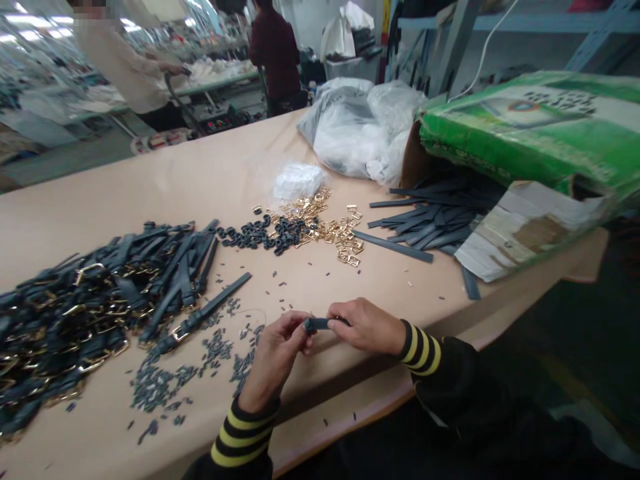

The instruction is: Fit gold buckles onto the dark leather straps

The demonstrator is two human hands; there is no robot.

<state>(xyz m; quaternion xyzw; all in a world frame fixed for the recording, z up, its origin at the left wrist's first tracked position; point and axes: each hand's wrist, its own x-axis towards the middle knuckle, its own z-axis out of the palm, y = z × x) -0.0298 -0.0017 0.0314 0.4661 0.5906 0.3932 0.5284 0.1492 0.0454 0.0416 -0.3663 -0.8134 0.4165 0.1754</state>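
Between my two hands, close to the table's near edge, is a short stretch of dark strap (pixel 318 324). My left hand (pixel 280 347) pinches its left end between thumb and fingers. The other end is in my right hand (pixel 367 325), whose fingers are curled round it. Any buckle on this strap is hidden or too small to make out. Left of my hands lies a finished-looking buckled strap (pixel 210 310), beside a big pile of dark straps with gold buckles (pixel 90 300). Small dark scraps (pixel 155 385) are scattered near my left wrist.
Beyond my hands lie gold buckles (pixel 345 233), dark loops (pixel 270 233) and a small plastic bag (pixel 299 180). Plain straps (pixel 430 220) spill from a green box (pixel 530 127) at the right. Large plastic bags (pixel 355 130) sit behind. Two people (pixel 275 53) are in the background.
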